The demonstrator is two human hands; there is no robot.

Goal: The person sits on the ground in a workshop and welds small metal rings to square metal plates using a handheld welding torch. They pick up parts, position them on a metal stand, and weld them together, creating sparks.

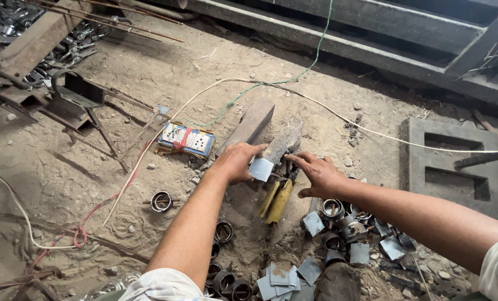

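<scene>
Left hand (235, 163) pinches small square metal plate (260, 169) against worn block (281, 142). Right hand (318, 175) spread, fingers open, hovers beside yellow-handled tool (277, 202) on dirt floor (65, 173).

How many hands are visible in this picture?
2. The left hand holds a small square metal plate; the right hand hovers open beside it, above the yellow-handled tool.

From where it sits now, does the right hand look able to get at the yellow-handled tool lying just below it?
Probably yes. The right hand hovers open beside the yellow-handled tool, with only bare dirt between them. The left hand holds a small metal plate higher up, off that path.
</scene>
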